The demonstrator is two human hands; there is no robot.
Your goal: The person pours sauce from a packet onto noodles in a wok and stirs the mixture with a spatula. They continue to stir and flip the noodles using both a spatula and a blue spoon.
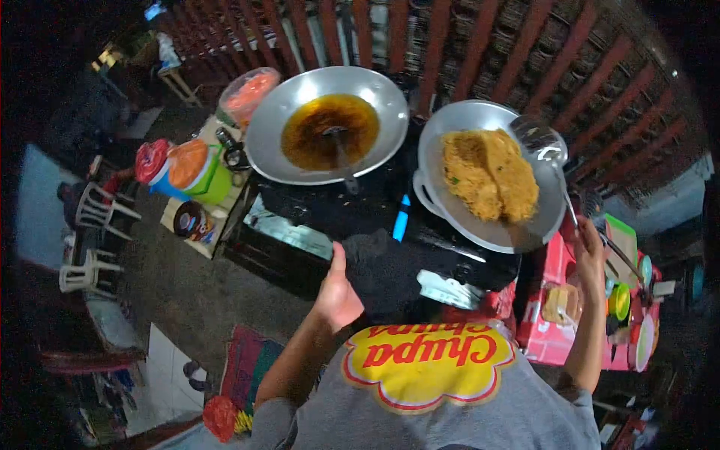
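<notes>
My right hand [590, 244] is closed round the long handle of a metal skimmer [541, 139], whose head rests at the right rim of a wok [461, 120] of yellow-brown noodles [487, 176]. My left hand [339, 298] is at the front edge of the black stove [300, 199], thumb pointing up; its other fingers are hidden in the dark. A second wok [266, 135], back left, holds dark golden oil [315, 142] with a ladle [343, 157] in it. Between the woks and my body lies a blue lighter-like object [402, 219].
Left of the stove stand a tub of orange food [251, 94], a green container [214, 184] and a dark jar [191, 220]. A pink-covered table [536, 330] with bowls is at the right. Slatted railing [472, 45] stands behind; white chairs [90, 271] are far left.
</notes>
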